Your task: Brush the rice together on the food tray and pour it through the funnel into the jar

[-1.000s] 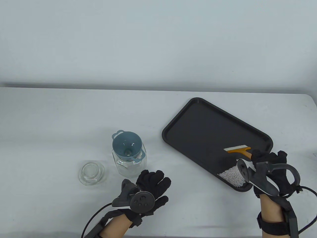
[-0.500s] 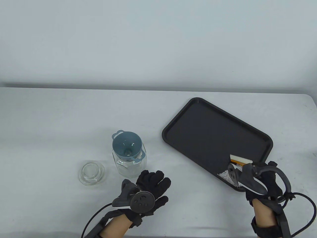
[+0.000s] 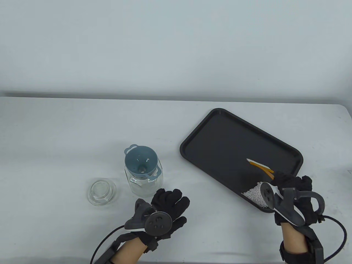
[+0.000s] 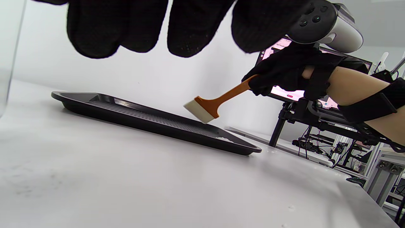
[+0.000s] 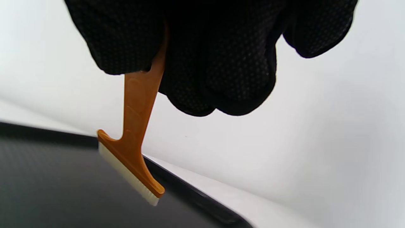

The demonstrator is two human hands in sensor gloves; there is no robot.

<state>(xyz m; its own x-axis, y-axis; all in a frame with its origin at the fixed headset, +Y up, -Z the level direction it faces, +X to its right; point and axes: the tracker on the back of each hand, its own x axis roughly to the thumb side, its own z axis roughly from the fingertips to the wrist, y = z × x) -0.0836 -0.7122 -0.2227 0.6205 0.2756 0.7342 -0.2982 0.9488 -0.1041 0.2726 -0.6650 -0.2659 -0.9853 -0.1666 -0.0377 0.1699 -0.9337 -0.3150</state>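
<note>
A black food tray [image 3: 220, 134] lies at the right of the table, with white rice [image 3: 255, 194] piled in its near corner. My right hand [image 3: 288, 184] grips the orange handle of a small brush [image 3: 260, 165], [image 4: 205, 109], [image 5: 133, 158], holding its white bristles just above the tray. A blue funnel [image 3: 141, 162] sits in the mouth of a glass jar [image 3: 144, 180] left of the tray. My left hand [image 3: 167, 205] rests flat on the table in front of the jar, fingers straight and holding nothing.
A glass lid [image 3: 101, 191] lies left of the jar. In the left wrist view a stand with a lit screen [image 4: 284, 91] and cabling stands beyond the table's right edge. The tray [image 4: 142, 115] lies at an angle to the table's edges.
My right hand swept the brush down to the rice corner, then lifted it back up and away over the tray. The rice pile shows again. The left hand stayed still.
</note>
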